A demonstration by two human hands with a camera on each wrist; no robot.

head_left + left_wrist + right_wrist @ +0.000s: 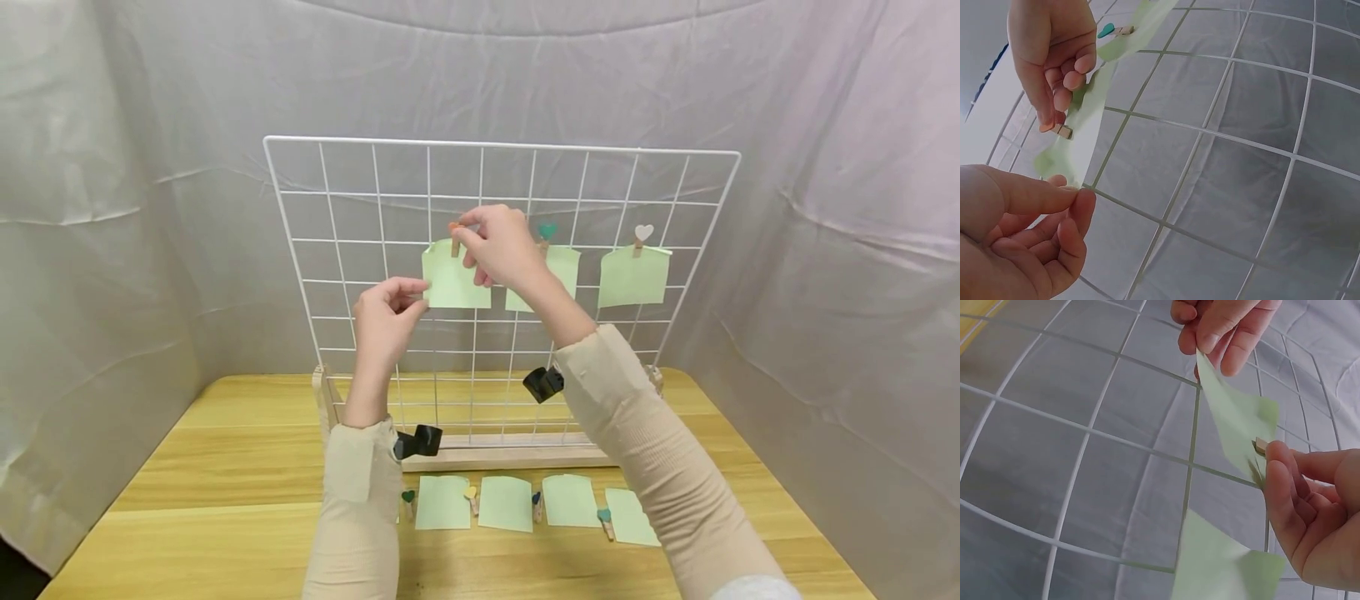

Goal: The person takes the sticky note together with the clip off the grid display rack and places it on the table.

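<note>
Presently I count three pale-green square paper notes [636, 277] on the white wire grid [482, 145]; the left hand [384, 321] pinches the leftmost note [454, 285] by its side edge, the right hand [506, 247] its orange-heart wooden clothespin [454, 247]. On the yellow-brown wooden table [187, 550], I see four heart-topped wooden clothespins [472, 498], at least four matching notes [506, 503].

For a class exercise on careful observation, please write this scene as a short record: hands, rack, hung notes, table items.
Left hand: pinches the side edge of the leftmost hung note
Right hand: pinches the orange clip at that note's top
Rack: white wire grid on a wooden stand
Other hung notes: middle note, teal clip; right note, white clip
Table: pale green notes and heart clips before the stand, some partly hidden by sleeves
</note>
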